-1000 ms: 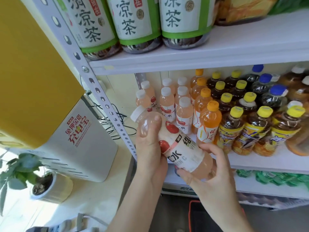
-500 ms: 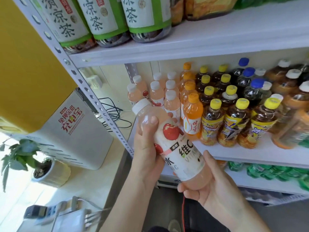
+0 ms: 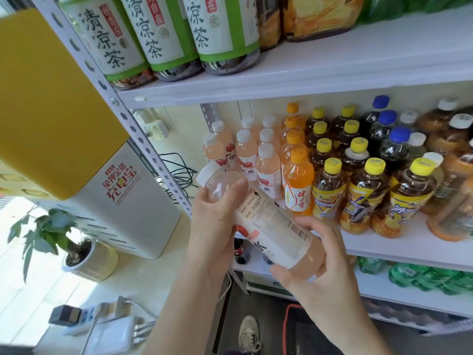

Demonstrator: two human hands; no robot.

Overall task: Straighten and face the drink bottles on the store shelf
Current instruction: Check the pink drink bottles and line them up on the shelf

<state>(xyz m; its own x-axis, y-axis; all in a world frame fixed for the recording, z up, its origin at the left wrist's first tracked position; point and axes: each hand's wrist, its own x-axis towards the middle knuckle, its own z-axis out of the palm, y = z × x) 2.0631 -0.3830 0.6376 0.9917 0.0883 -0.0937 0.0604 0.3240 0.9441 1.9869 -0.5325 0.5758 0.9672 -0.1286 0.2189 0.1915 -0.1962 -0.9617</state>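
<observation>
Pink drink bottle [image 3: 266, 221] is being held tilted in front of the shelf [image 3: 384, 254], cap pointing to ten o'clock, barcode side showing. It is being gripped by both hands: left hand [image 3: 215, 226] round the shoulder, right hand [image 3: 320, 257] round the base. Rows [image 3: 330, 180] at one o'clock are standing upright; this bottle, seemingly, is yet to be faced and returned.

Tilted pink bottle [image 3: 266, 221] in 2 hands

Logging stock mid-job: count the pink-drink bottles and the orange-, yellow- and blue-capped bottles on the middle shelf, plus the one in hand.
Pink-drink bottles on shelf: 7
Held pink-drink bottle: 1
Orange-capped bottles: 4
Yellow-capped bottles: 9
Blue-capped bottles: 3
Total: 24
</observation>
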